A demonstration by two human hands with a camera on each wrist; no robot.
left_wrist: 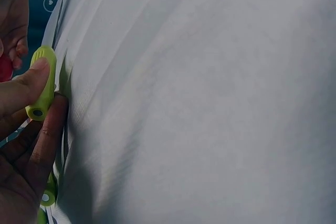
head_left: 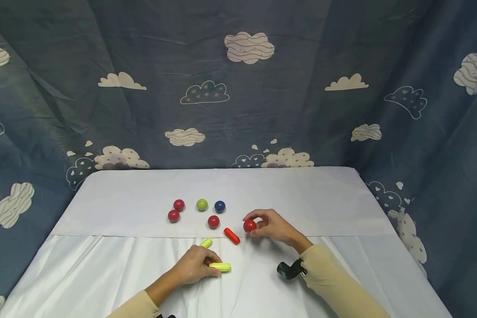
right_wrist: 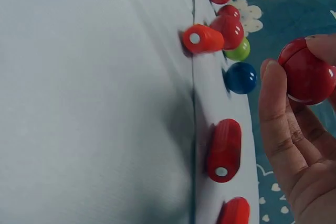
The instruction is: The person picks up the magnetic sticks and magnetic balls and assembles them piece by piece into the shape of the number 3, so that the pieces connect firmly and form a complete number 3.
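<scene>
My left hand pinches a yellow-green rod between thumb and fingers, low over the white cloth. In the left wrist view that rod shows a dark round spot on its end. A second yellow-green rod lies just beyond this hand, partly covered by it. To the right, my right hand holds a red ball at its fingertips, seen close in the right wrist view. Between the hands lies an orange-red rod. Two red rods, one whole and one cut off, lie near the right hand.
Farther back and left on the white-covered table are a green ball, a blue ball and several red balls, one closest to the orange-red rod. A dark curtain with clouds hangs behind the table.
</scene>
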